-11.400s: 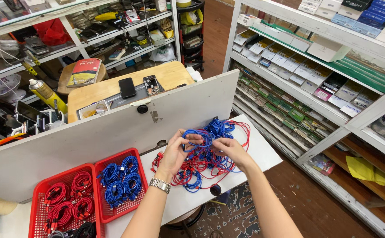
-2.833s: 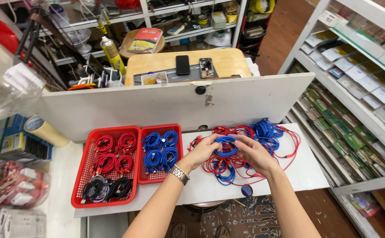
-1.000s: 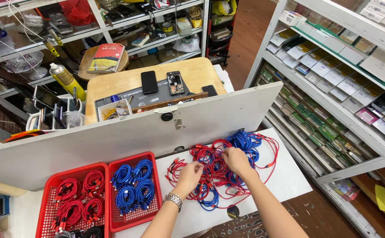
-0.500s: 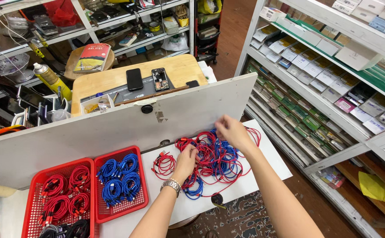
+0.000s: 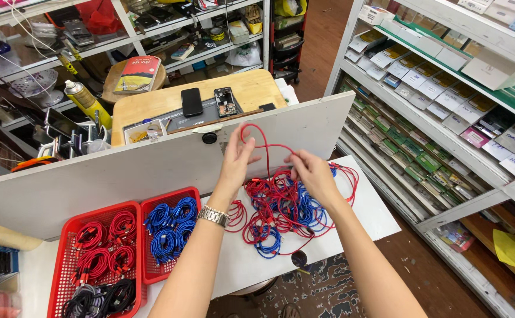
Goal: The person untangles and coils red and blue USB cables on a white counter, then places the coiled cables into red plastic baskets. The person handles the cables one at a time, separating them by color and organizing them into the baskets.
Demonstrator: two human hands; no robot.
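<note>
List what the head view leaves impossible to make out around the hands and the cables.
- Left hand: palm side faces away, so its grip on the red cable is hidden.
- Cable pile: ends lost in the tangle, part behind the right hand.
- Red basket: cut off by the lower edge.

White table (image 5: 375,203) with tangled red and blue cables (image 5: 287,212), two red baskets (image 5: 63,259).

Round light-wood table (image 5: 151,103) top centre; white metal shelving w/ small boxes (image 5: 446,76) at right; cluttered racks (image 5: 51,35) upper left; brown floor (image 5: 322,29).
</note>
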